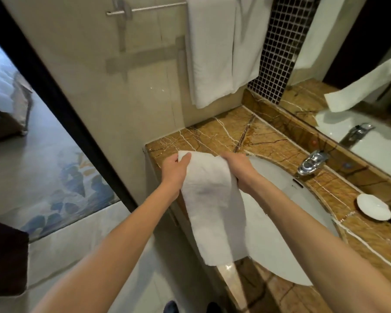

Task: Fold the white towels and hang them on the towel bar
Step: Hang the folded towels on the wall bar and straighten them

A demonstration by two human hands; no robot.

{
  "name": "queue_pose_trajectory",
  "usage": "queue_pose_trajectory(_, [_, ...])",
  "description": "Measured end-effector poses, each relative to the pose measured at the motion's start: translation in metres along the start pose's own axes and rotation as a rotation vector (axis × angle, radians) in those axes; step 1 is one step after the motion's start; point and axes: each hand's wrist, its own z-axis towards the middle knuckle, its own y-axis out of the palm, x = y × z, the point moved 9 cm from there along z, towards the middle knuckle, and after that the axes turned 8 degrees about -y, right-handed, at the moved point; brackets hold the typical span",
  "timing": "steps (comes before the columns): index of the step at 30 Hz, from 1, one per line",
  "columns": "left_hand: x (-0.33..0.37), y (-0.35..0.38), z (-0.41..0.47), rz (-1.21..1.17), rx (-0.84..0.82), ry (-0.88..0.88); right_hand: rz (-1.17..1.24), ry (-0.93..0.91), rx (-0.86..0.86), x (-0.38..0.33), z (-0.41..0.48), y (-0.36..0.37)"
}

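a plain white towel point(212, 199) hangs from two hands. two more white towels point(221, 48) hang against a beige wall point(99, 64). the countertop point(230, 134) is golden-brown marble crossed by thin white and dark veins. the sink point(280, 222) is white, the faucet point(312, 162) shiny silver. a small white dish point(373, 206) sits on the marble. a strip of dark mosaic tile point(278, 53) shows a pale grid. the carpet point(66, 177) is grey with blue leaf shapes.

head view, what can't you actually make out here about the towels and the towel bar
- Towel bar, head view: right end hidden behind the hung towel.
- Hung towel: top cut off by the frame edge.
- Held towel: fold count unclear; both hands cover its top corners.
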Motion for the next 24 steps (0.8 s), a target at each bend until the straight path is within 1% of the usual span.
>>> queue_pose_trajectory(2, [0.037, -0.014, 0.0, -0.037, -0.016, 0.068, -0.02, -0.111, 0.048, -0.04, -0.003, 0.005])
queue_pose_trajectory(5, [0.089, -0.031, 0.002, -0.054, -0.082, 0.121, -0.012, -0.273, 0.103, -0.099, -0.011, 0.013])
queue_pose_trajectory(8, [0.14, -0.047, 0.002, -0.083, -0.157, 0.171, -0.002, -0.385, 0.15, -0.156, -0.021, 0.021])
queue_pose_trajectory(15, [0.243, -0.075, 0.002, -0.017, -0.284, 0.371, -0.029, -0.524, 0.154, -0.262, -0.036, 0.046])
queue_pose_trajectory(19, [0.29, -0.085, 0.01, -0.043, -0.293, 0.44, -0.034, -0.601, 0.163, -0.31, -0.037, 0.052])
queue_pose_trajectory(24, [0.359, -0.088, 0.009, -0.027, -0.311, 0.567, -0.068, -0.702, 0.208, -0.374, -0.042, 0.051])
